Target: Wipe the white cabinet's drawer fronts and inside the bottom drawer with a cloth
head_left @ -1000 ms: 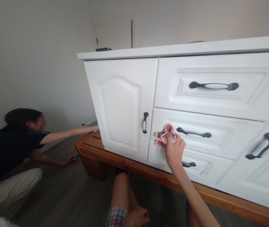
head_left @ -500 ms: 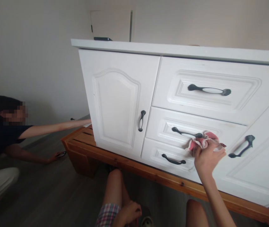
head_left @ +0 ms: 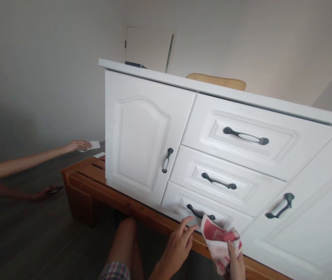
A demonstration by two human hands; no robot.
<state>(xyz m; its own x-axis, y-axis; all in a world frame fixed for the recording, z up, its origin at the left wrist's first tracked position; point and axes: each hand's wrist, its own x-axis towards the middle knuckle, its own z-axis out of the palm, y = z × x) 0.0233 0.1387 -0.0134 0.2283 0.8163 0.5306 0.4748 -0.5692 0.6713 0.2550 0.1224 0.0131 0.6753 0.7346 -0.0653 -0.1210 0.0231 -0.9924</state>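
Note:
My right hand (head_left: 236, 261) grips a red and white cloth (head_left: 219, 243), which hangs crumpled in front of the bottom drawer. Just to the left of the cloth is my left hand (head_left: 178, 243), its fingers apart and holding nothing. Behind both hands stands a white cabinet (head_left: 142, 144) with three stacked drawers and a door on either side. The bottom drawer's dark handle (head_left: 200, 212) is right above my left fingertips and partly beside the cloth. The middle drawer's handle (head_left: 219, 181) is uncovered.
The cabinet rests on a slatted wooden bench (head_left: 87, 182). At left, a co-worker's hand (head_left: 80, 145) holds a white object, and their other hand has a phone (head_left: 54, 190) low down. A wooden chair back (head_left: 217, 81) shows behind the cabinet top, where a dark flat object (head_left: 135, 64) lies.
My right hand has brought the cloth down from the middle drawer. My left hand has risen from my lap towards it. The co-worker's hand has come out from behind the cabinet's side.

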